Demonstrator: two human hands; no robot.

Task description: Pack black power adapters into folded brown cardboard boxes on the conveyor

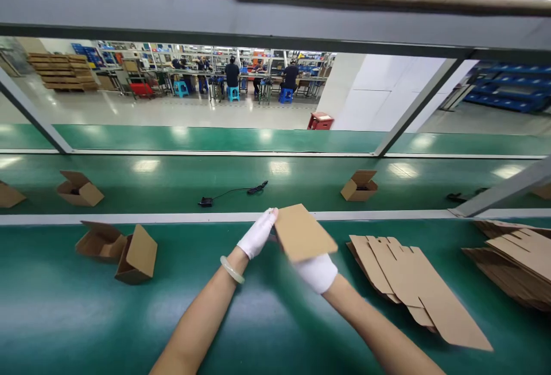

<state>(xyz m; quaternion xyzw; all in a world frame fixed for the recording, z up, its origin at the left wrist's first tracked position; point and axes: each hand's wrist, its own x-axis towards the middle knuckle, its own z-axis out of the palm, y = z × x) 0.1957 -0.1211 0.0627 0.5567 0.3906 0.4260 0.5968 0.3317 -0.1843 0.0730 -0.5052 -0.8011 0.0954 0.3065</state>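
Note:
A brown cardboard box (303,232) is held up over the green table, its flat panel facing the camera. My left hand (258,234), in a white glove with a bangle at the wrist, grips the box's left edge with its fingertips. Under the lower right side of the box is my right hand (317,271), also gloved in white; its fingers are hidden behind the cardboard. To the right lies a stack of flat cardboard blanks (413,283). Two open boxes, one (101,242) beside another (138,254), stand at the left.
Beyond a pale rail (163,218), a green belt (301,182) carries a black adapter with cable (206,201) and open boxes (360,186). More flat blanks (520,260) lie far right. Slanted metal posts (419,105) rise behind. People sit in the background.

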